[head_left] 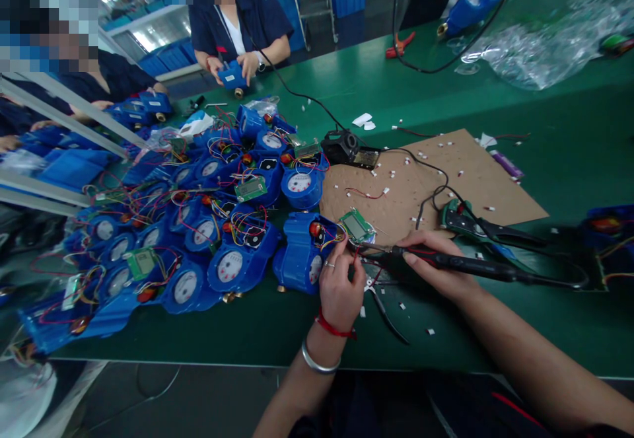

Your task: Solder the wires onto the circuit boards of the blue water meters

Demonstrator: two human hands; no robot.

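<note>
My right hand (438, 266) is closed around the black handle of a soldering iron (475, 267). The iron's tip points left, toward the lower edge of a small green circuit board (355, 225) with a display. At that same edge my left hand (343, 286) is pinched on a thin red wire (355, 254); its fingertips partly hide the joint. Colored wires run from the board to a blue water meter (301, 248) just left of my hand. Below my hands lies a pair of pliers (389, 316), its jaws close to my left fingers.
Many blue meters (185, 286) with loose wires crowd the left. A brown board (475, 174) with white connector bits lies beyond my hands, near a black stand (341, 146) and green-handled wire strippers (460, 220). Plastic bags (539, 48) lie at far right. Co-workers (238, 22) handle meters opposite.
</note>
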